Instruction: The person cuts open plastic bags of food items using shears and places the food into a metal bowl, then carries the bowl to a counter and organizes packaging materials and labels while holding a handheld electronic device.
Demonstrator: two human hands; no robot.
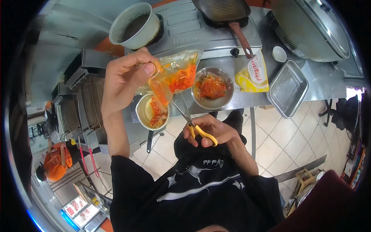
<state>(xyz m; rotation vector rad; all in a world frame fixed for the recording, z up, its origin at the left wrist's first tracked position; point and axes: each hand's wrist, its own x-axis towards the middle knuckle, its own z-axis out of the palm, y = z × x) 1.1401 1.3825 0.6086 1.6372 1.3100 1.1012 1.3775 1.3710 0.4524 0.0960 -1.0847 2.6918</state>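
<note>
My left hand (125,75) is closed, pinching a clear plastic bag (176,77) with red-orange food inside that looks like kimchi. Yellow-handled scissors (206,135) sit in my right hand (222,131), with its fingers through the loops. Their blades are apart and point up at the underside of the bag; whether they touch it I cannot tell. Below the bag stands a small saucepan (143,113) with red food (158,114) in its right side. Right of the blades, a steel bowl (210,103) holds a red-stained clear plastic packet (211,86).
Behind are a gas stove (181,23), a deep pot (131,27) and a grill pan (224,11). To the right are a yellow-and-white pouch (251,75), a metal tray (288,89), a small white cup (279,54) and a large cooker (309,31). Someone in orange (58,162) is at far left.
</note>
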